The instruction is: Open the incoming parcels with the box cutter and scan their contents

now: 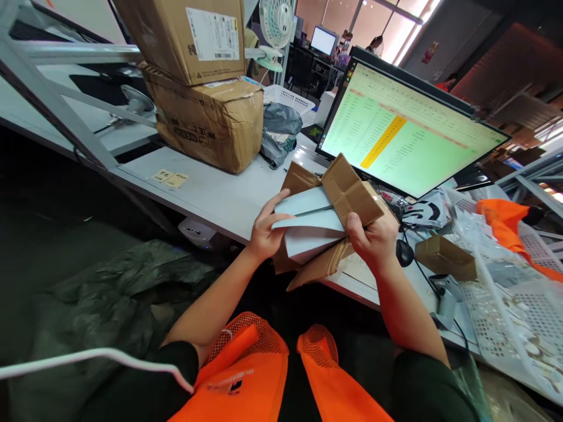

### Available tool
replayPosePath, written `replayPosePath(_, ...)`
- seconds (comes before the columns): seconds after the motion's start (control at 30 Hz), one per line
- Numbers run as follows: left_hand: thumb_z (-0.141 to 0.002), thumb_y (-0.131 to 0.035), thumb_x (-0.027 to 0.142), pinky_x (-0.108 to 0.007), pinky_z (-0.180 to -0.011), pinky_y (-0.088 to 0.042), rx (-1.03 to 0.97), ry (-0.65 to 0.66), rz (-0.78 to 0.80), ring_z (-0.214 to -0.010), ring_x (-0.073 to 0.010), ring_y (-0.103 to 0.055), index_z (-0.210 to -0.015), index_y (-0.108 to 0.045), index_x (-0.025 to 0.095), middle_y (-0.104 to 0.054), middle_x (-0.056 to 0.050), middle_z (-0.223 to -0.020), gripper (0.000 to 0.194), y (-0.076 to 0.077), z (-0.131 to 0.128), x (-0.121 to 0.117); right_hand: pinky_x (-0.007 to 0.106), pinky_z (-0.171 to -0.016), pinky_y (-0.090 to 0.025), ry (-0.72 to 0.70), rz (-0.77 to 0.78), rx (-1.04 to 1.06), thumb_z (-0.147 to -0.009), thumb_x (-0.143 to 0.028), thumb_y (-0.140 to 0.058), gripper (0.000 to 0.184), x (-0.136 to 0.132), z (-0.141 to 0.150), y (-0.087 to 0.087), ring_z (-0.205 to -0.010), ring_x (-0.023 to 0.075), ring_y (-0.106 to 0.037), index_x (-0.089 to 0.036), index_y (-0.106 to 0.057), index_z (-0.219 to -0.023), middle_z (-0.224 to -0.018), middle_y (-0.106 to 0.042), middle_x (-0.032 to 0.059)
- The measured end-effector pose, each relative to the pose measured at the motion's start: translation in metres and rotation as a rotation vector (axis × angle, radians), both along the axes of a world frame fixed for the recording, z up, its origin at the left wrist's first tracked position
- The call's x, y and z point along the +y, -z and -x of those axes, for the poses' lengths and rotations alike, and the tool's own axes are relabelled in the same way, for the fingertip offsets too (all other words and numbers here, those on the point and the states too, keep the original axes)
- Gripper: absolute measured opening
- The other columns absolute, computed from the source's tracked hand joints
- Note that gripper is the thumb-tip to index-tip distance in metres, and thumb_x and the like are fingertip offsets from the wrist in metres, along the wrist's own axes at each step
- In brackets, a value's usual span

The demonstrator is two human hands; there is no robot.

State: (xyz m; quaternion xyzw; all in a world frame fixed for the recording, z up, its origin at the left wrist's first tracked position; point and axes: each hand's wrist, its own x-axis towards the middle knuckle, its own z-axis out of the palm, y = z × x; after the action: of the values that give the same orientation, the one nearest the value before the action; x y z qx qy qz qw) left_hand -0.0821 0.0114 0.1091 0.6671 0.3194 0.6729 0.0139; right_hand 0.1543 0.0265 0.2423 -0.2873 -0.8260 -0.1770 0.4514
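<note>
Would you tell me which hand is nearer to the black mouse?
Right: the right hand appears just beside the black mouse, holding the cardboard box. The left hand is farther away, at the box's opposite side.

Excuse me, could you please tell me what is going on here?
A person in an orange mesh vest is holding an open brown cardboard box at the front edge of a white desk. The right hand grips one side of it, while the left hand touches white card flaps standing up between the brown ones. Any contents are hidden.
</note>
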Motion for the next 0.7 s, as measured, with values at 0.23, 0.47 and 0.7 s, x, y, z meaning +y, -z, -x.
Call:
replayPosePath(0.23, -0.100, -0.066, 0.047, -0.051, -0.126, -0.040, 0.136, 0.212, 0.145, -0.152, -0.0324, -0.044, -0.121, -0.081, 0.028, -0.038, -0.009, -0.169, 0.032, -0.017, 0.018, 0.040, 0.033, -0.056, -0.025, 0.042, 0.077, 0.066, -0.097, -0.034, -0.052, 0.040, 0.014, 0.009, 0.003, -0.053, 0.0146, -0.037, -0.026, -0.031, -0.063, -0.056, -0.037, -0.0028)
replayPosePath(0.47, -0.101, -0.064, 0.038, -0.052, -0.118, -0.045, 0.303, 0.329, 0.123, -0.137, -0.0296, -0.059, -0.118, -0.082, 0.028, -0.063, -0.014, -0.147, 0.027, -0.057, 0.027, 0.065, 0.035, -0.060, -0.029, 0.097, 0.150, -0.089, -0.097, -0.036, -0.046, 0.032, 0.024, 0.002, -0.007, -0.059, 0.0180, -0.042, -0.026, -0.033, -0.069, -0.061, -0.046, 0.0003)
replayPosePath(0.7, -0.091, -0.066, 0.014, -0.053, -0.117, -0.046, 0.540, 0.369, 0.096, -0.133, -0.0300, -0.061, -0.110, -0.084, 0.024, -0.067, -0.012, -0.142, 0.028, -0.122, 0.018, 0.077, 0.034, -0.060, -0.033, 0.054, 0.264, -0.160, -0.094, -0.040, -0.050, 0.029, 0.024, -0.024, -0.021, -0.062, 0.0189, -0.048, -0.026, -0.041, -0.071, -0.067, -0.053, 0.0014)
